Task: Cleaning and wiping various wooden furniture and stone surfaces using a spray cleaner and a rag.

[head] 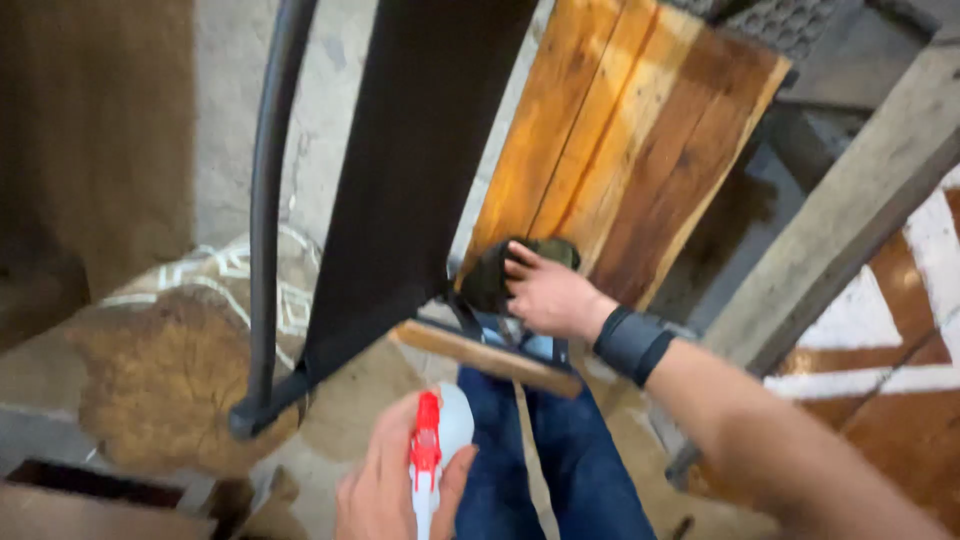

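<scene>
Now | right hand (548, 297) presses cloth (492, 272) on wooden board (620, 130) | left hand (385, 490) grips spray bottle (440, 435) | floor perhaps concrete (235, 110)

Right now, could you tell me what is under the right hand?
A dark green cloth lies under the right hand, pressed on the wooden panel. The wood beneath the cloth is hidden.
</scene>
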